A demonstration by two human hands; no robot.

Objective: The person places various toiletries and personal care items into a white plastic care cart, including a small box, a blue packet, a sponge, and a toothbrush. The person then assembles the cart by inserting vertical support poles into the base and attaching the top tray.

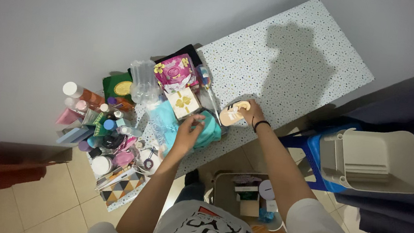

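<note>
A: Nearest the camera, a printed white shirt (207, 231) and two bare forearms reach up to the speckled worktop (292, 59). Which hand holds what?

B: Left hand (189, 130), fingers curled together, grips a teal cloth (207, 129) at the worktop's near edge. Right hand (251, 111), a dark band on its wrist, rests closed on a small peach-coloured object (230, 114) just beside the cloth, also by the near edge.

A: And around the cloth?

B: Touching it on the far side, a white box with a gold clover (184, 103); beyond that, a pink patterned packet (174, 72) and a clear plastic bottle (143, 82). Toward the left end, a dense cluster of small bottles and jars (99, 122).

A: The right end of the worktop?

B: Bare surface, carrying only the person's shadow (294, 64).

A: Off the worktop?

B: On the floor below the near edge, an open bin holding small items (247, 195); to the right, a grey tub (373, 158) on a blue stool (312, 145).
</note>
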